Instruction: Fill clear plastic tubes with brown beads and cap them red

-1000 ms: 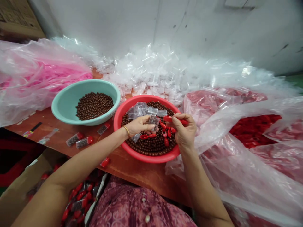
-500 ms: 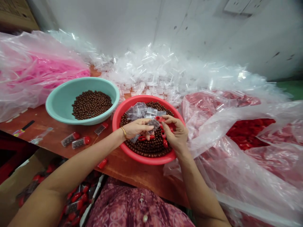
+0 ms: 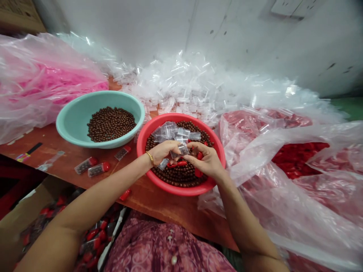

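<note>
My left hand (image 3: 163,153) has its fingers closed round a small clear plastic container (image 3: 180,150) with dark contents, over the red bowl (image 3: 219,151). My right hand (image 3: 208,160) pinches the container's right end between thumb and fingers; whether a red cap sits under those fingertips is hidden. Just below, a red cap (image 3: 178,164) shows beside my left fingers. Another red cap (image 3: 198,172) lies under my right hand. Brown beads (image 3: 181,179) fill the bowl, and several clear empty containers (image 3: 167,130) rest on them at the back.
Left of the red bowl stands a teal bowl (image 3: 68,122) with brown beads. Capped, filled containers (image 3: 98,169) lie before it. A box (image 3: 17,230) below holds more. Clear containers (image 3: 193,83) are heaped along the wall. Plastic bags hold pink pieces (image 3: 53,81) and red pieces (image 3: 297,158).
My right fingers have moved left and closed on the container's end. The red cap seen by those fingertips is now mostly hidden. The container has shifted slightly left and down.
</note>
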Demonstrator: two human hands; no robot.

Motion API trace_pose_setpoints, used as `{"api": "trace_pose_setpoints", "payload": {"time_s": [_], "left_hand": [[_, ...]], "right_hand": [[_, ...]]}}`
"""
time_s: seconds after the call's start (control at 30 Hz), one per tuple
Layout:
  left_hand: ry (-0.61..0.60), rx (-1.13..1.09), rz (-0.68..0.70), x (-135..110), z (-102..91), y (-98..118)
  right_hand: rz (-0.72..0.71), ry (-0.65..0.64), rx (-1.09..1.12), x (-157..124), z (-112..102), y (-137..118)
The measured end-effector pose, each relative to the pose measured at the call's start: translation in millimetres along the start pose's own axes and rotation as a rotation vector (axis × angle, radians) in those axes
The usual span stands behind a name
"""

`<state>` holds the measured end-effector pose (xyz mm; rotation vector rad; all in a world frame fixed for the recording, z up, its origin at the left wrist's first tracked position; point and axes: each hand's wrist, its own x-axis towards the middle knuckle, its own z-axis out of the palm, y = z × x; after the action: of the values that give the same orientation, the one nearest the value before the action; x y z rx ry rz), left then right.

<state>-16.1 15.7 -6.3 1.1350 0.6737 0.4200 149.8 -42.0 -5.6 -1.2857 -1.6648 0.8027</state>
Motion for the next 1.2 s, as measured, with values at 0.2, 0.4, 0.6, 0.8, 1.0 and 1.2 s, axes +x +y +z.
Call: {"api": "trace_pose_setpoints", "payload": {"time_s": [0.2,0.4,0.6,0.8,1.0,1.2], "left_hand": [[-0.011,-0.057,0.001,2,-3.8,-2],[-0.065,-0.002,0.052,1,0.7,-2],[-0.124,0.049,0.066,-4,3.9,1],[-0.013,0.016,0.166,-1,0.9,-4],[-0.029,0.044,0.148,1,3.3,-4],[-0.046,0.075,0.131,-1,6.0,-1]], "right_hand": [[0.018,0.036,0.078,-3,3,1],[0.21,0.455,0.325,10,2,16],[0.175,0.579,0.303,25,5,14],[0.191,0.332,0.21,8,7,-2],[0.06,0.297,-0.014,-5,2,-3],[-0.289,0.403,-0.356,-10,11,7]]}}
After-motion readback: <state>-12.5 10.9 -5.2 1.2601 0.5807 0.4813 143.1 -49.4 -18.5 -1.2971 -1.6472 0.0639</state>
